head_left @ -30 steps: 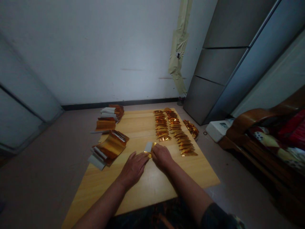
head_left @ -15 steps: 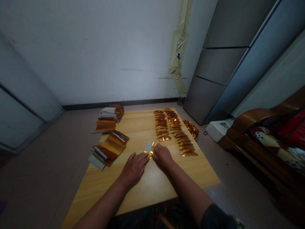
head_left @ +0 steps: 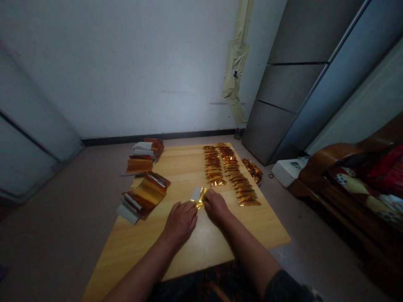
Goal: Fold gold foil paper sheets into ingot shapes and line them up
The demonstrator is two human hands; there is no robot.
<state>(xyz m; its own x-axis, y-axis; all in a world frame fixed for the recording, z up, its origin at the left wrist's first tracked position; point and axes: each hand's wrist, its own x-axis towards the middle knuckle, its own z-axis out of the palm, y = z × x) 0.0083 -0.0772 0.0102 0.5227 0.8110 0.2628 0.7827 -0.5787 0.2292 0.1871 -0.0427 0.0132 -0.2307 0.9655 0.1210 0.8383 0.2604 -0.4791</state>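
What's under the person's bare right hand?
The right hand overlaps the right side of a small gold-and-white paper sheet on the pale wooden tabletop. The sheet's far left part shows; whatever the hand covers is hidden.

This looks like a room in a home, since a tall grey fridge (head_left: 283, 84) with 3 doors stands by a plain white wall (head_left: 126, 63) with a dark skirting board (head_left: 122, 139) along its foot. On the right is a carved wooden seat (head_left: 317, 167) with 1 curved arm in view, a patterned cloth (head_left: 384, 197) and a red bundle (head_left: 388, 167) lying on it. A low, bare wooden table (head_left: 201, 251) stands on the plain floor (head_left: 63, 235), and wrinkled tape (head_left: 234, 84) runs down the wall.
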